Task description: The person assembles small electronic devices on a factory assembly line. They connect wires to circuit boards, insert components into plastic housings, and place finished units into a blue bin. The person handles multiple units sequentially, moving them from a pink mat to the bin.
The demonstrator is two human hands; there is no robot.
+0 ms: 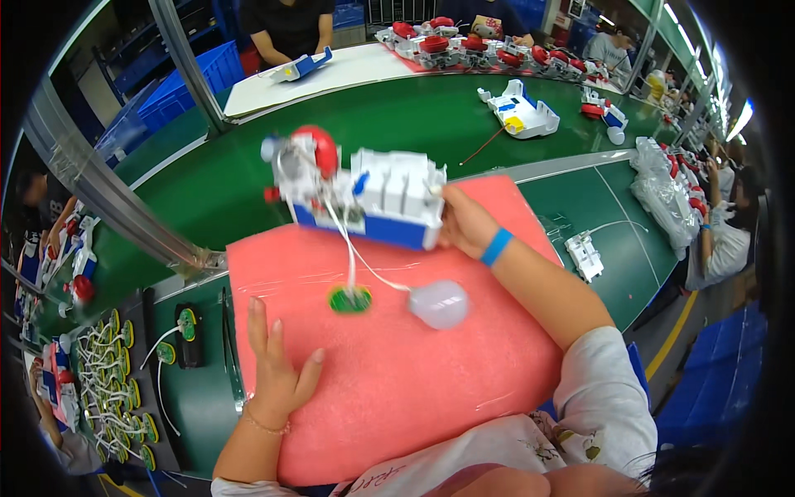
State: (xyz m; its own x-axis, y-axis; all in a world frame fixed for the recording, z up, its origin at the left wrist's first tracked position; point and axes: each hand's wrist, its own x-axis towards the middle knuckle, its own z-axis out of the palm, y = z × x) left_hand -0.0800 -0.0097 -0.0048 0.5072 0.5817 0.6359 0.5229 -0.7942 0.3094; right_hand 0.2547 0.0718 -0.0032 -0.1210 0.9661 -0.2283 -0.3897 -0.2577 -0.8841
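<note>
My right hand [469,222], with a blue band at the wrist, grips the right end of a white and blue plastic toy vehicle body [389,203]. Its other end carries a red round part [315,151] and looks smeared by motion. White wires hang from the body. One leads to a small green circuit board [350,300], another to a translucent white bulb-shaped part [440,304], both over the pink foam sheet [397,381]. My left hand [280,364] lies over the sheet's left side, fingers spread, holding nothing.
Left of the sheet, many wired circuit boards [112,389] lie in a dark tray. Past the sheet runs a green conveyor belt [248,166] carrying a white housing [522,112]. A metal post [108,182] stands at left. A small white part [585,255] lies at right. Other people sit around.
</note>
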